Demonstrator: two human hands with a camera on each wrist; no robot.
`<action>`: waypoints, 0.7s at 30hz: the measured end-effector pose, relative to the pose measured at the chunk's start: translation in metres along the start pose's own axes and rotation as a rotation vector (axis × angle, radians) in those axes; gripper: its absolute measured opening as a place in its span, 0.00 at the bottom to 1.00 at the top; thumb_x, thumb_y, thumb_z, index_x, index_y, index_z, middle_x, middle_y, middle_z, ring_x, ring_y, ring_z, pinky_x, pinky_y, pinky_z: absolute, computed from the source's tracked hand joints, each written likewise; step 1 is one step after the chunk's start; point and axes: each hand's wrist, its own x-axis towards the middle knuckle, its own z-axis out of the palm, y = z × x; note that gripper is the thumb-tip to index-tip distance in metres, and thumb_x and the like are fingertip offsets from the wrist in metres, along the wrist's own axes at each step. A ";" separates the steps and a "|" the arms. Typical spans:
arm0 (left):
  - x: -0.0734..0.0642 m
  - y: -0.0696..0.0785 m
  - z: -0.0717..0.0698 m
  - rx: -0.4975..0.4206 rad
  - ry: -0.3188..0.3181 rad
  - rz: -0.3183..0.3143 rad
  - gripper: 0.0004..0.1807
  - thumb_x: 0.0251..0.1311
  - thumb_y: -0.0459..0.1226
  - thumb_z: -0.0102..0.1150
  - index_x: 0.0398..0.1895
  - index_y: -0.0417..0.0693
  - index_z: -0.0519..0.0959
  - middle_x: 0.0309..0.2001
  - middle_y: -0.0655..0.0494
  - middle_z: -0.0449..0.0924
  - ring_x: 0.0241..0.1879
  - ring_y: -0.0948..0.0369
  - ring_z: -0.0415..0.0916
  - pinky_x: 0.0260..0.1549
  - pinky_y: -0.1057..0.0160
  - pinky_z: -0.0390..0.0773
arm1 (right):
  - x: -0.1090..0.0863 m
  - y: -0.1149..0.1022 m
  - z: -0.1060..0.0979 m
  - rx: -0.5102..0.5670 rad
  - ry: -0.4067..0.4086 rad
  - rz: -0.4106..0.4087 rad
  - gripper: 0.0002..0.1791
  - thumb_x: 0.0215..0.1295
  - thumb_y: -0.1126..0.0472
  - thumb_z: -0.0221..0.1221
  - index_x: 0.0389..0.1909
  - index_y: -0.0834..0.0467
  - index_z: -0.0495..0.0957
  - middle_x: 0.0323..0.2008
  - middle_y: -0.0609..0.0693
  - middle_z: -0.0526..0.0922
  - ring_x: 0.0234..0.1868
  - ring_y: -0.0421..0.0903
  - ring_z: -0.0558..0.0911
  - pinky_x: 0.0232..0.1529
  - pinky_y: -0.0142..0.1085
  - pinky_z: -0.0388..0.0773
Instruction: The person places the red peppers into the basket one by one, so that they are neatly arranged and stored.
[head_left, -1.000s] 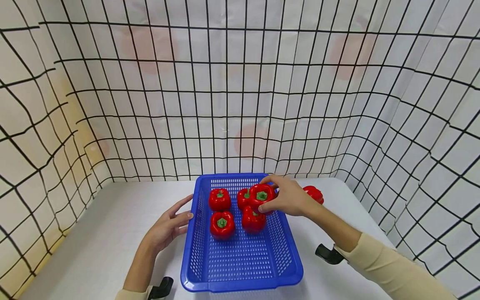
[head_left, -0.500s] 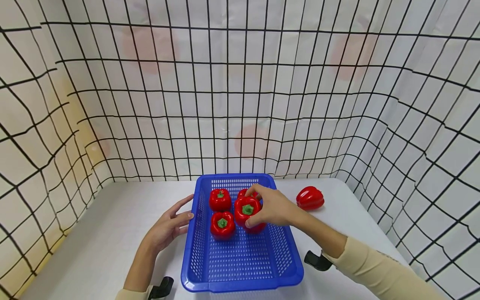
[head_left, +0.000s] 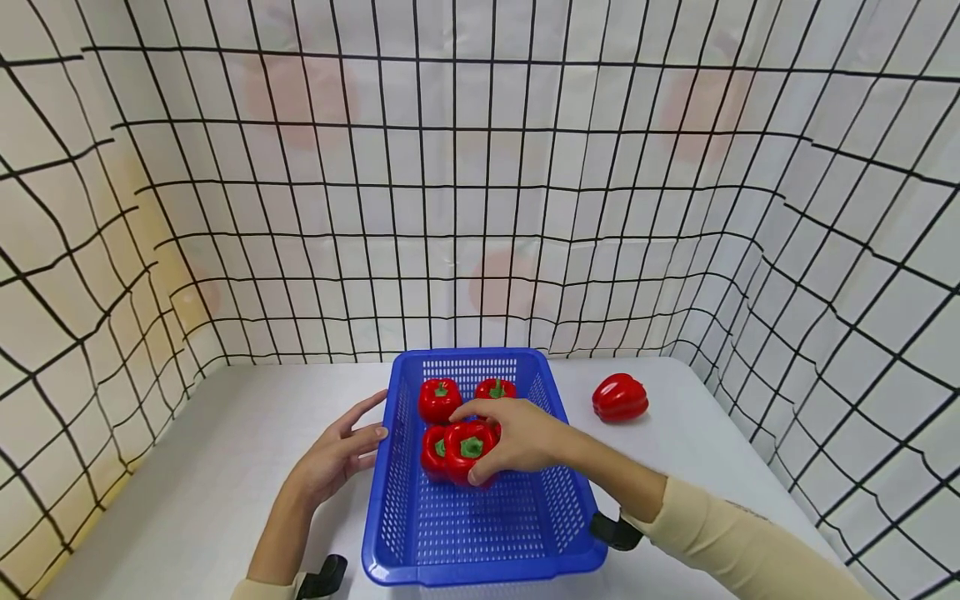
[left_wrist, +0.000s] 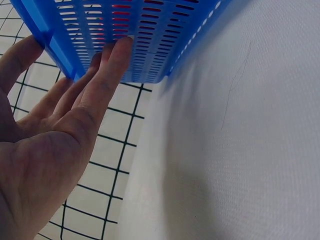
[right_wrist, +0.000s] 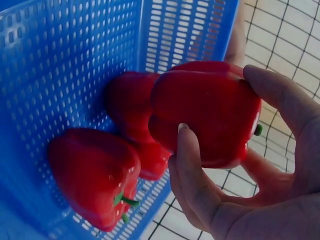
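My right hand [head_left: 528, 433] grips a red bell pepper [head_left: 459, 467] by its sides, above the blue basket [head_left: 487, 525]. In the right wrist view, thumb and fingers spread round this pepper [right_wrist: 205, 110], whose green stem points toward the palm. Several more peppers sit in the basket: one back left [head_left: 439, 404], one back right [head_left: 495, 387], and one partly covered by the held pepper [head_left: 432, 454]. Another shows only slightly behind my right hand. My left hand [head_left: 333, 454] rests against the basket's left side; its fingers [left_wrist: 107, 75] lie extended along the slotted wall, the thumb near the rim.
A single red bell pepper [head_left: 620, 397] lies on its side on the white tabletop [head_left: 225, 467], right of the basket. Black grid netting [head_left: 472, 208] over white sheets stands at the back and both sides.
My right hand has carried the pepper left and toward the front of the basket, over the front peppers. The pepper outside has come into full view. My left hand has stayed put.
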 end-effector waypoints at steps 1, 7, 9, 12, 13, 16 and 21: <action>0.000 0.000 0.000 0.000 -0.002 0.002 0.40 0.70 0.39 0.60 0.81 0.64 0.53 0.72 0.39 0.69 0.60 0.44 0.80 0.53 0.49 0.83 | 0.001 -0.001 0.002 -0.008 -0.010 -0.008 0.40 0.46 0.56 0.78 0.65 0.43 0.76 0.58 0.50 0.80 0.61 0.54 0.76 0.45 0.46 0.88; 0.001 0.000 0.000 -0.001 -0.004 0.005 0.41 0.69 0.39 0.61 0.81 0.63 0.54 0.72 0.39 0.69 0.60 0.44 0.80 0.53 0.49 0.83 | 0.007 -0.003 0.012 -0.029 -0.041 -0.027 0.40 0.44 0.55 0.78 0.62 0.41 0.77 0.57 0.47 0.81 0.60 0.52 0.77 0.42 0.42 0.88; 0.001 0.000 0.000 -0.001 -0.006 0.003 0.41 0.69 0.39 0.61 0.81 0.64 0.54 0.72 0.39 0.69 0.60 0.44 0.80 0.53 0.48 0.83 | 0.009 -0.004 0.015 -0.038 -0.053 -0.014 0.39 0.43 0.55 0.79 0.61 0.39 0.77 0.57 0.46 0.80 0.60 0.51 0.77 0.42 0.40 0.88; 0.001 0.001 0.001 0.001 -0.006 -0.001 0.41 0.69 0.39 0.60 0.81 0.64 0.53 0.72 0.40 0.69 0.61 0.44 0.80 0.53 0.48 0.83 | 0.011 -0.006 0.020 -0.068 -0.077 -0.001 0.39 0.42 0.53 0.80 0.59 0.36 0.76 0.56 0.43 0.80 0.59 0.49 0.77 0.42 0.39 0.88; 0.001 0.001 0.001 0.000 -0.005 -0.004 0.40 0.69 0.39 0.60 0.81 0.64 0.53 0.72 0.40 0.69 0.61 0.44 0.80 0.54 0.48 0.83 | 0.012 -0.006 0.021 -0.078 -0.089 -0.002 0.39 0.42 0.53 0.80 0.59 0.35 0.76 0.56 0.43 0.80 0.59 0.49 0.77 0.42 0.39 0.88; 0.000 0.002 0.001 -0.002 0.000 -0.009 0.40 0.69 0.39 0.60 0.81 0.64 0.54 0.72 0.40 0.68 0.61 0.44 0.80 0.53 0.48 0.83 | 0.015 -0.007 0.024 -0.097 -0.125 -0.007 0.37 0.44 0.51 0.79 0.58 0.34 0.76 0.55 0.42 0.80 0.58 0.47 0.78 0.44 0.41 0.87; 0.000 0.002 0.001 -0.006 0.006 -0.012 0.41 0.69 0.39 0.61 0.81 0.65 0.54 0.73 0.40 0.68 0.61 0.44 0.80 0.53 0.48 0.83 | 0.019 -0.007 0.028 -0.116 -0.190 -0.012 0.37 0.45 0.50 0.79 0.57 0.34 0.75 0.55 0.41 0.80 0.56 0.44 0.78 0.45 0.40 0.87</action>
